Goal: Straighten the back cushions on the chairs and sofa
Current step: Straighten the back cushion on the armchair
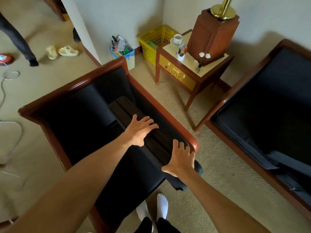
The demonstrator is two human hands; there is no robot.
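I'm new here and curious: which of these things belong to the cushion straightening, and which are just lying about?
Part of the job:
dark cushion with ridged brown edge
wood-framed dark armchair
wood-framed dark sofa
left hand, right hand, both flat on the cushion

Just lying about:
yellow plastic basket
wooden side table
white cup
pale slippers

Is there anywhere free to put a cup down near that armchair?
The small wooden side table is crowded: white cup and saucer, wooden lamp base. Bare beige carpet lies between the table and the wood-framed black armchair.
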